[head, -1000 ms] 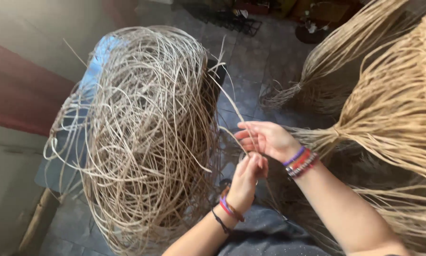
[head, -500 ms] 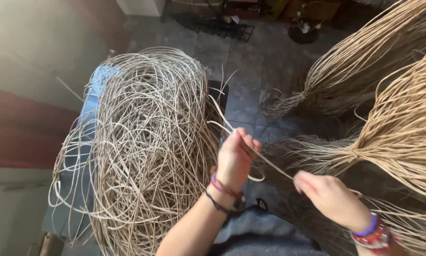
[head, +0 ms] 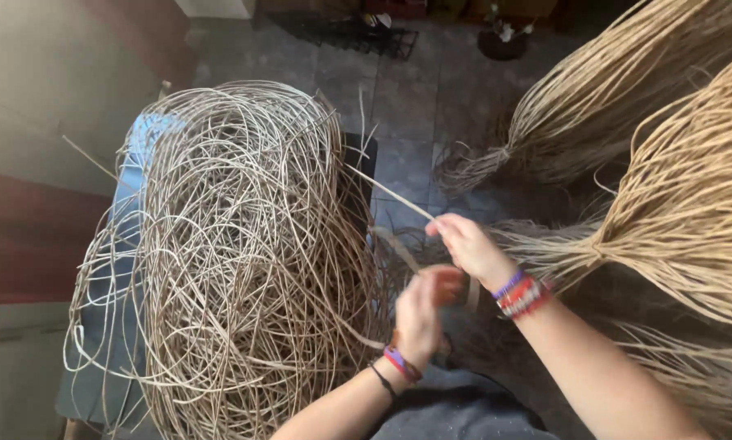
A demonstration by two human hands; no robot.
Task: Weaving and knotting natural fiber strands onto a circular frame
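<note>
Pinching: your right hand (head: pixel 472 244) grips a single cane strand (head: pixel 386 191) at its fingertips.
Left hand (head: pixel 421 310): blurred, grasp unclear.
Strand: runs from the tangled cane coil (head: pixel 235 261), beside bundled reeds (head: pixel 668 212).

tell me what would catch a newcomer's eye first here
A huge tangled coil of pale cane strands fills the left half. At centre, the right hand pinches one strand leading out of the coil, with the left hand just below. Tied bundles of the same cane fan across the right.
</note>
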